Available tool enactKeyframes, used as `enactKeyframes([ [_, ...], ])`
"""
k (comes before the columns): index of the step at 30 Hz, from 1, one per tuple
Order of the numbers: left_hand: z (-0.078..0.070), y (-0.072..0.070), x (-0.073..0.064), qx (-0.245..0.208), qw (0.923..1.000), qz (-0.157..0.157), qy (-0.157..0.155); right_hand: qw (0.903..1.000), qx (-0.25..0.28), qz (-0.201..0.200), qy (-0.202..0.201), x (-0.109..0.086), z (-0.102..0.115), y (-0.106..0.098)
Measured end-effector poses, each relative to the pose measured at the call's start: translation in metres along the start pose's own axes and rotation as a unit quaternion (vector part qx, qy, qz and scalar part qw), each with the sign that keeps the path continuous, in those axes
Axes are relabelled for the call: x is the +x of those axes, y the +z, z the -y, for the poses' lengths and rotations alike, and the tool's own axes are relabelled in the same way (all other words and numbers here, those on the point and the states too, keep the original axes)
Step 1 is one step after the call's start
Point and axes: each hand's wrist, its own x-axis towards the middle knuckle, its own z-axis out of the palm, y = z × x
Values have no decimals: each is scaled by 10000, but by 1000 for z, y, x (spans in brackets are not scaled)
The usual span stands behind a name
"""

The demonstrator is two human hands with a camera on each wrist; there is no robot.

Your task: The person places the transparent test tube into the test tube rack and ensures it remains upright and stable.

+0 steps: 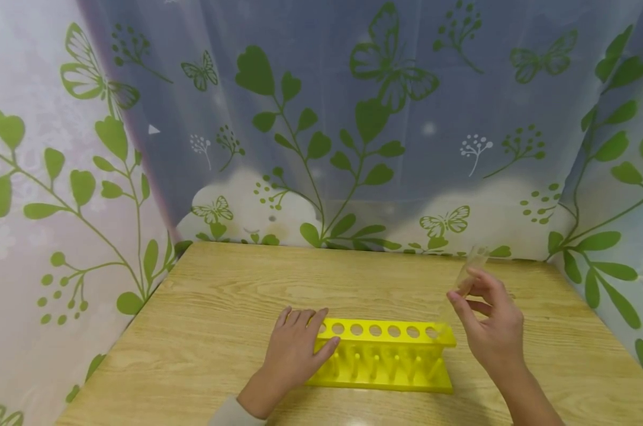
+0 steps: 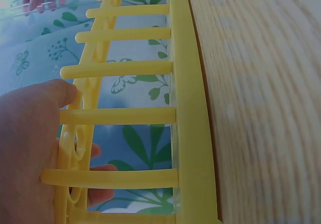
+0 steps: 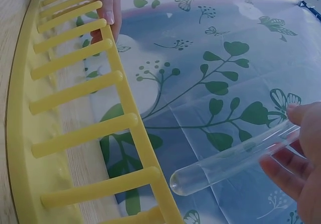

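Note:
A yellow test tube rack (image 1: 385,381) with a row of round holes along its top rail and upright pegs below stands on the wooden table. My left hand (image 1: 298,349) grips the rack's left end, thumb on the front of the top rail and fingers over its back, as the left wrist view also shows. Between thumb and fingers, my right hand (image 1: 494,322) pinches a clear glass test tube (image 3: 230,161). The tube slants, its rounded closed end low and close by the top rail at the rack's right end. No tube shows in the rack's holes.
The wood-grain table (image 1: 236,278) extends around the rack. Behind it hangs a blue-grey curtain (image 1: 321,118) printed with green leaves and butterflies, and similar pale cloth (image 1: 28,248) closes off the left and right sides.

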Motion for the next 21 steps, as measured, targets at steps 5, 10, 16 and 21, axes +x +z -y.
enactKeyframes([
  [5,1,2,-1,19,10000,-25,14,9998,-26,131,125,0,2,1],
  [10,1,1,0,24,10000,-1,9,9998,-31,177,99,-1,1,1],
  [16,2,1,1,62,10000,35,-1,9993,-129,282,218,-2,1,2],
  [21,1,2,0,71,10000,4,3,9995,-139,274,66,-4,-2,4],
])
